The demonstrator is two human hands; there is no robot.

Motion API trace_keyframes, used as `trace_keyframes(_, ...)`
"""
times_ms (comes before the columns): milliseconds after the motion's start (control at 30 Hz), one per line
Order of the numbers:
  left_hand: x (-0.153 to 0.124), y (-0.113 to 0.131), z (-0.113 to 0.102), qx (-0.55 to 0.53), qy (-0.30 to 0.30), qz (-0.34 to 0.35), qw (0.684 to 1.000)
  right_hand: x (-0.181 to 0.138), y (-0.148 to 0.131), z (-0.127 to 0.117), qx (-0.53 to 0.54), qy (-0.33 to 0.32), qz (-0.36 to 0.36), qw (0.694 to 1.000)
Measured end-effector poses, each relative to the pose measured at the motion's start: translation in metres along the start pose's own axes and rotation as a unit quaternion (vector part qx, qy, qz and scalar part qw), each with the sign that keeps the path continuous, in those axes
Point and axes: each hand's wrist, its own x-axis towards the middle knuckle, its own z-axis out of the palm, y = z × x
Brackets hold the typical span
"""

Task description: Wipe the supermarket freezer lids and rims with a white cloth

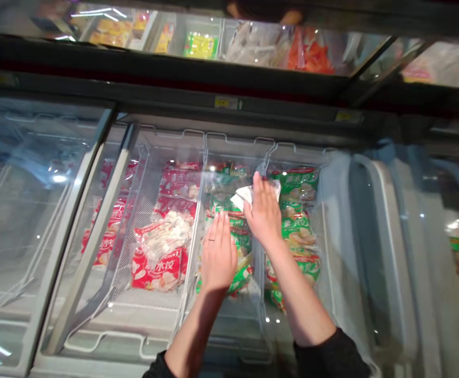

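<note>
My right hand (266,212) lies flat over a folded white wipe (274,188), which sticks out on both sides of the fingers. It presses the wipe against what looks like the clear glass lid (248,315) of a chest freezer. Lower and to the left, my left hand (219,252) is laid out flat with fingers straight and close together, nothing in it, a ring on one finger. Beneath both hands, green bags of frozen dumplings (294,231) lie in wire baskets. Part of the wipe is hidden under my right palm.
Red dumpling bags (158,268) and a clear bag of pale food (168,236) lie in the basket to the left. A metal lid frame (91,247) slants at the left. Curved lid edges (390,252) stand at the right. A dark ledge with price tags (227,102) runs behind.
</note>
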Motion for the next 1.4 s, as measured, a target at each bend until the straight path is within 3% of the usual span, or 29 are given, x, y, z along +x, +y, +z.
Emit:
trace_keyframes(133, 0.0, 0.001, 0.0, 0.021, 0.019, 0.012, 1.0, -0.037, 0.027, -0.008, -0.034, 0.044, 0.066, 0.996)
trace_keyframes(267, -0.002, 0.001, 0.001, 0.051, 0.023, 0.003, 0.998, -0.084, 0.091, -0.019, -0.064, 0.108, 0.177, 0.976)
trace_keyframes(367, -0.002, 0.0, 0.001, 0.066, 0.02, 0.008, 0.998, -0.104, 0.134, -0.023, -0.052, 0.098, 0.159, 0.981)
trace_keyframes(467, -0.002, 0.001, 0.001, 0.074, 0.017, 0.01, 0.997, -0.094, 0.152, -0.024, -0.03, 0.081, 0.133, 0.987)
trace_keyframes(567, -0.001, 0.002, 0.0, 0.08, 0.015, 0.004, 0.997, -0.058, 0.138, -0.021, 0.005, 0.089, 0.13, 0.987)
trace_keyframes(667, 0.0, 0.003, -0.001, 0.078, 0.016, 0.004, 0.997, -0.026, 0.101, -0.015, 0.056, 0.101, 0.088, 0.989)
trace_keyframes(733, 0.0, 0.002, -0.001, 0.071, 0.016, 0.008, 0.997, -0.022, 0.076, -0.012, 0.071, 0.088, 0.025, 0.993)
trace_keyframes(833, 0.0, 0.001, 0.0, 0.063, 0.019, 0.011, 0.998, -0.047, 0.06, -0.014, 0.043, 0.071, -0.037, 0.996)
trace_keyframes(933, 0.0, 0.0, 0.001, 0.067, 0.02, 0.011, 0.997, -0.087, 0.08, -0.024, 0.0, 0.062, 0.011, 0.998)
trace_keyframes(1033, -0.001, -0.001, 0.003, 0.072, 0.012, 0.014, 0.997, -0.106, 0.123, -0.038, -0.021, 0.036, 0.077, 0.996)
trace_keyframes(1133, -0.003, 0.0, 0.005, 0.084, 0.001, 0.016, 0.996, -0.084, 0.159, -0.045, -0.025, 0.038, 0.143, 0.989)
trace_keyframes(1200, -0.003, 0.002, 0.005, 0.09, -0.003, 0.022, 0.996, -0.053, 0.167, -0.042, -0.024, 0.056, 0.184, 0.981)
trace_keyframes(1300, -0.003, 0.004, 0.004, 0.09, -0.005, 0.028, 0.996, -0.017, 0.142, -0.03, -0.011, 0.062, 0.182, 0.981)
trace_keyframes(1400, -0.002, 0.004, 0.004, 0.089, -0.003, 0.027, 0.996, -0.02, 0.084, -0.021, 0.019, 0.03, 0.085, 0.996)
